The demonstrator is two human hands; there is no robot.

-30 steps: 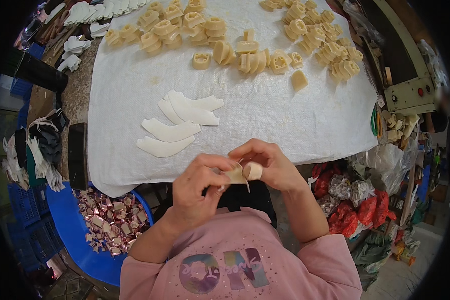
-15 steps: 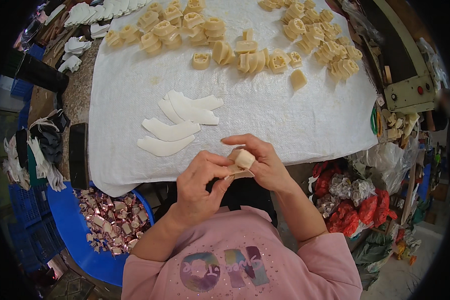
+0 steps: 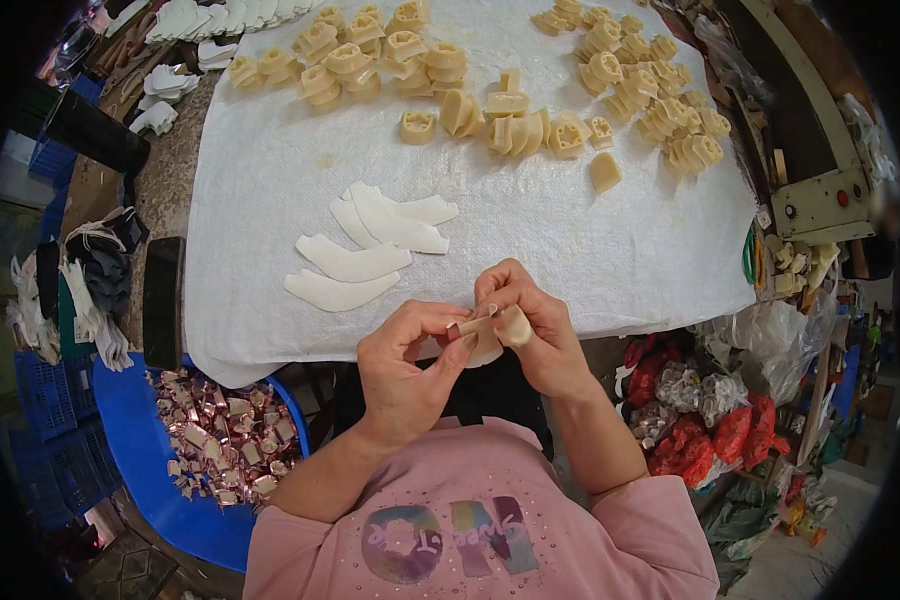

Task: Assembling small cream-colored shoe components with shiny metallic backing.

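Observation:
Above my lap, close to the table's front edge, both hands meet in front of me. My left hand (image 3: 402, 365) pinches one end of a pale curved strip (image 3: 483, 343) between thumb and fingers. A small cream moulded block (image 3: 514, 326), shaped rather like a shoe heel, sits in my right hand (image 3: 548, 350); its fingertips also touch the strip's upper end. The strip bows between the hands beside the block, and fingers hide part of both. Several flat white curved strips (image 3: 355, 262) lie overlapping on the white cloth (image 3: 530, 225) beyond my left hand.
Cream moulded blocks (image 3: 345, 62) are heaped at the back left, with another heap (image 3: 660, 95) at the back right. A phone (image 3: 163, 300) lies on the left edge. Below it, a blue tub (image 3: 135, 430) holds pinkish metallic pieces. Red bags (image 3: 690, 445) sit at the lower right.
My left fingers have spread the strip out from the block. The block has tilted and shifted right in my right hand, whose raised forefinger has come down to the strip.

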